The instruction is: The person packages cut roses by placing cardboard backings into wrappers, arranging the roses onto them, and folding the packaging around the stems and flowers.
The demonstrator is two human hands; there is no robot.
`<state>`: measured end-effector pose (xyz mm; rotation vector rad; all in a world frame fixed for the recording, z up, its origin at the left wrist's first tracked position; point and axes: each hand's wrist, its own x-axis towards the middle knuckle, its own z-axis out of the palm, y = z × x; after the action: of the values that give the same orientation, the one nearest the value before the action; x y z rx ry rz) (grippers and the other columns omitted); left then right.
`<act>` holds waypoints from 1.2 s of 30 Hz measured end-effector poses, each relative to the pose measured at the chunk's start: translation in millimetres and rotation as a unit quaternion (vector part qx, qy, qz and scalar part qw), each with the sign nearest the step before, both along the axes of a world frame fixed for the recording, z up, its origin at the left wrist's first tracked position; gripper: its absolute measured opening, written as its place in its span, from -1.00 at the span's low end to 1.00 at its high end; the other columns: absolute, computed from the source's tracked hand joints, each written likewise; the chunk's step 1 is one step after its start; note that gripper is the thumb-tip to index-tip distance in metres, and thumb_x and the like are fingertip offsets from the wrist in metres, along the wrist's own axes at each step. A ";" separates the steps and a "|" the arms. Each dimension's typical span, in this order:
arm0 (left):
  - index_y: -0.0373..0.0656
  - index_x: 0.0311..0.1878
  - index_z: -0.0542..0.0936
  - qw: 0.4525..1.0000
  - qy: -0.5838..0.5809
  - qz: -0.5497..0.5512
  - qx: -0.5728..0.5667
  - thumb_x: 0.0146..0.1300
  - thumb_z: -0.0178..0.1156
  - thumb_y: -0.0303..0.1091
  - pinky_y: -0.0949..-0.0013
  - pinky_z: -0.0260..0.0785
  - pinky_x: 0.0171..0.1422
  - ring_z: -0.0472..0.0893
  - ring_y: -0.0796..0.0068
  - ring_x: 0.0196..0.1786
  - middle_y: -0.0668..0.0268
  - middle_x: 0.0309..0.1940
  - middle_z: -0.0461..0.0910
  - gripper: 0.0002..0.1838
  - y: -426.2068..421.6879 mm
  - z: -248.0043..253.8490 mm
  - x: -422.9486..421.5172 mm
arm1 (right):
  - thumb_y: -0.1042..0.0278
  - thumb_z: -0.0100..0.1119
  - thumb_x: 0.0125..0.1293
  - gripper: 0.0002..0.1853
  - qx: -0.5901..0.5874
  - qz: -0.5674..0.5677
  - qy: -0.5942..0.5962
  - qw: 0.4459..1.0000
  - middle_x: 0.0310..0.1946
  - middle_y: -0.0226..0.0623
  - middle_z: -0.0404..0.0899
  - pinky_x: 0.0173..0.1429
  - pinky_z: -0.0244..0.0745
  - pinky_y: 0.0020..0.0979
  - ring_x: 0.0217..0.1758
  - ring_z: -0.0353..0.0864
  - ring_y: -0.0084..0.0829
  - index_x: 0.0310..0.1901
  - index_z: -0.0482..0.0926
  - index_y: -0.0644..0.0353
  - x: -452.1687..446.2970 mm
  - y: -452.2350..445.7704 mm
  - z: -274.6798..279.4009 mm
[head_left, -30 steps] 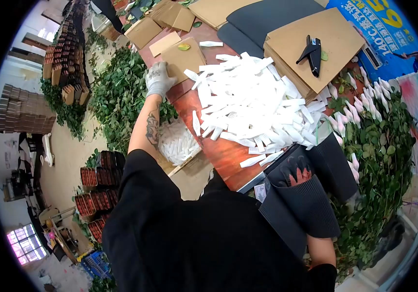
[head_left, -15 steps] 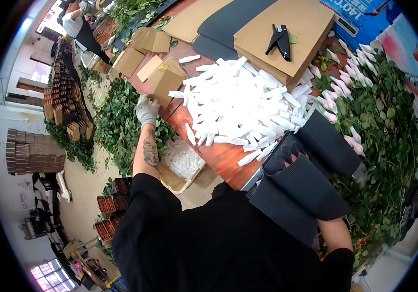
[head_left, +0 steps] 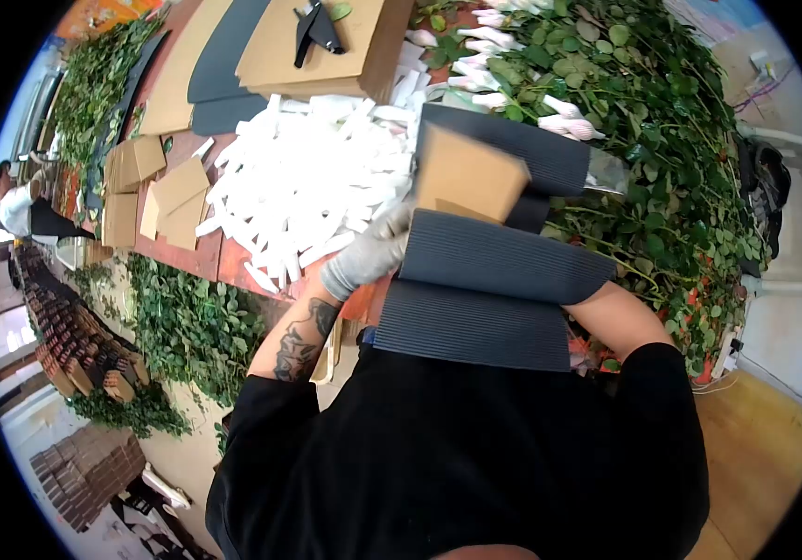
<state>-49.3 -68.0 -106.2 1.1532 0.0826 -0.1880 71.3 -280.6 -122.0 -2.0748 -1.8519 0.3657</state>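
Note:
My left hand (head_left: pixel 368 255), in a pale glove, is at the left edge of the black corrugated sheets (head_left: pixel 503 257). Its fingertips are partly hidden there. A brown cardboard piece (head_left: pixel 471 177), blurred by motion, stands between the folds of the sheets, just beyond that hand. My right forearm (head_left: pixel 620 317) reaches under the sheets from the right, and they cover the whole right hand. A heap of white paper sleeves (head_left: pixel 312 177) lies on the red table (head_left: pixel 200 261), left of the sheets.
A black stapler (head_left: pixel 317 33) lies on a cardboard stack (head_left: pixel 363 65) beyond the heap. Leafy stems with white-wrapped heads (head_left: pixel 485 70) fill the right side. Loose cardboard pieces (head_left: pixel 177 205) lie at the left. A person (head_left: pixel 32 210) is at the far left.
My left hand has moved right, from the small cardboard pieces to the black sheets. A cardboard piece now stands among the sheets. The view has turned toward the right.

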 end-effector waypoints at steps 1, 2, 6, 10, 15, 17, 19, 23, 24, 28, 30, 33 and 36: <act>-0.20 0.25 0.35 0.998 0.000 -0.060 -0.003 0.26 0.24 -0.06 0.37 0.37 0.19 0.50 0.46 0.09 0.29 0.03 0.53 -0.39 -3.9 -2.2 3.7 | 0.29 0.16 0.21 -0.57 0.028 0.003 0.023 0.999 0.13 -0.17 0.44 0.33 0.29 -0.20 0.23 0.41 -0.16 0.13 0.43 0.11 0.2 2.0 -2.7; -0.18 0.27 0.34 0.993 -0.002 -0.120 -0.003 0.23 0.27 -0.04 0.36 0.38 0.19 0.51 0.44 0.10 0.29 0.04 0.53 -0.36 -7.6 -4.3 7.6 | 0.30 0.17 0.20 -0.57 0.055 0.008 0.049 0.997 0.12 -0.18 0.45 0.32 0.30 -0.21 0.23 0.41 -0.17 0.13 0.43 0.10 1.0 6.4 -7.4; -0.20 0.33 0.28 0.954 0.130 -0.184 -0.197 0.25 0.25 -0.17 0.34 0.35 0.22 0.50 0.40 0.15 0.24 0.15 0.47 -0.35 -7.9 -6.9 14.0 | 0.31 0.38 0.04 -0.36 0.148 -0.021 0.157 0.976 0.19 -0.24 0.44 0.35 0.27 -0.27 0.26 0.42 -0.26 0.20 0.39 0.13 9.6 8.1 -0.6; -0.19 0.17 0.41 0.946 0.177 -0.209 -0.175 0.31 0.19 -0.16 0.42 0.37 0.17 0.52 0.51 0.07 0.30 -0.01 0.53 -0.55 -3.9 -16.1 22.0 | 0.27 0.48 -0.02 -0.13 0.129 -0.058 0.690 0.710 0.33 -0.29 0.31 0.43 0.17 -0.35 0.36 0.30 -0.46 0.34 0.24 0.22 27.8 -9.2 32.2; -0.24 0.26 0.35 0.917 0.037 -0.397 -0.034 0.27 0.23 -0.19 0.44 0.27 0.25 0.44 0.48 0.17 0.25 0.11 0.48 -0.44 -7.6 -11.9 46.1 | 0.48 0.35 0.09 -0.39 0.209 -0.246 0.481 0.815 -0.04 -0.29 0.56 0.02 0.52 -0.49 -0.07 0.58 -0.56 0.21 0.36 0.25 29.2 -26.6 37.4; -0.30 0.35 0.25 0.898 -0.020 -0.429 0.094 0.19 0.27 -0.16 0.35 0.19 0.34 0.39 0.32 0.27 0.13 0.22 0.40 -0.27 -17.2 33.0 36.5 | 0.41 0.29 0.18 -0.46 0.147 -0.293 0.703 0.632 -0.13 -0.26 0.60 -0.33 0.53 -0.56 -0.31 0.62 -0.56 0.19 0.36 0.26 28.0 -49.9 96.9; -0.32 0.38 0.18 0.828 -0.138 -0.492 0.233 0.11 0.30 -0.09 0.33 0.14 0.39 0.33 0.16 0.33 0.01 0.29 0.32 -0.15 -19.8 44.5 33.9 | 0.40 0.24 0.15 -0.41 0.129 -0.207 0.772 0.587 -0.12 -0.17 0.60 -0.60 0.42 -0.60 -0.34 0.65 -0.46 0.23 0.31 0.29 35.8 -58.0 104.1; -0.35 0.09 0.47 0.759 -0.060 -0.412 0.501 0.04 0.25 -0.12 0.21 0.35 0.21 0.51 0.02 0.11 -0.08 -0.03 0.55 -0.39 -48.9 82.5 14.8 | 0.33 0.17 0.29 -0.68 -0.064 -0.300 0.747 0.590 -0.40 -0.33 0.60 -0.60 0.34 -0.65 -0.61 0.49 -0.65 0.01 0.48 0.32 28.6 -47.0 68.1; -0.34 -0.10 0.55 0.738 -0.070 -0.367 0.563 0.03 0.23 -0.14 0.14 0.40 0.10 0.58 0.03 -0.02 -0.03 -0.22 0.61 -0.53 -52.0 64.7 8.1 | 0.29 0.14 0.33 -0.75 -0.069 -0.323 0.746 0.578 -0.45 -0.43 0.55 -0.58 0.31 -0.67 -0.60 0.47 -0.69 -0.07 0.52 0.27 28.3 -43.4 53.7; -0.32 -0.11 0.56 0.757 -0.055 -0.380 0.528 0.10 0.17 0.02 0.15 0.39 0.10 0.58 0.01 -0.04 -0.03 -0.24 0.62 -0.47 -47.8 70.5 9.7 | 0.25 0.22 0.28 -0.74 -0.057 -0.349 0.696 0.624 -0.48 -0.50 0.51 -0.55 0.32 -0.65 -0.59 0.45 -0.68 -0.09 0.53 0.22 33.4 -42.3 24.0; -0.30 -0.13 0.56 0.797 -0.064 -0.394 0.453 0.19 0.10 0.11 0.14 0.39 0.10 0.58 -0.02 -0.05 -0.04 -0.23 0.61 -0.45 -29.0 68.0 13.4 | 0.25 0.24 0.27 -0.72 -0.020 -0.343 0.688 0.640 -0.48 -0.49 0.51 -0.56 0.33 -0.63 -0.58 0.46 -0.66 -0.09 0.52 0.22 23.6 -37.5 25.0; -0.27 -0.17 0.59 0.732 -0.062 -0.323 0.596 0.25 0.07 0.05 0.12 0.41 0.06 0.60 0.03 -0.06 -0.01 -0.25 0.62 -0.51 -40.2 73.5 0.4 | 0.26 0.25 0.24 -0.73 -0.001 -0.372 0.646 0.666 -0.48 -0.46 0.51 -0.57 0.38 -0.56 -0.58 0.50 -0.58 -0.13 0.53 0.26 25.6 -34.9 19.8; -0.18 -0.32 0.62 0.692 -0.096 -0.228 0.678 0.22 0.09 -0.13 0.12 0.44 -0.11 0.64 0.14 -0.18 0.12 -0.38 0.64 -0.70 -54.7 55.5 -12.5 | 0.30 0.21 0.22 -0.78 -0.091 -0.445 0.457 0.765 -0.59 -0.37 0.51 -0.60 0.41 -0.49 -0.67 0.48 -0.54 -0.27 0.55 0.31 19.5 -21.2 23.7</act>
<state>-61.8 -122.6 -50.6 2.6929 -0.3296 -0.4850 90.8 -301.8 -98.3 -2.0178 -0.2151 1.0445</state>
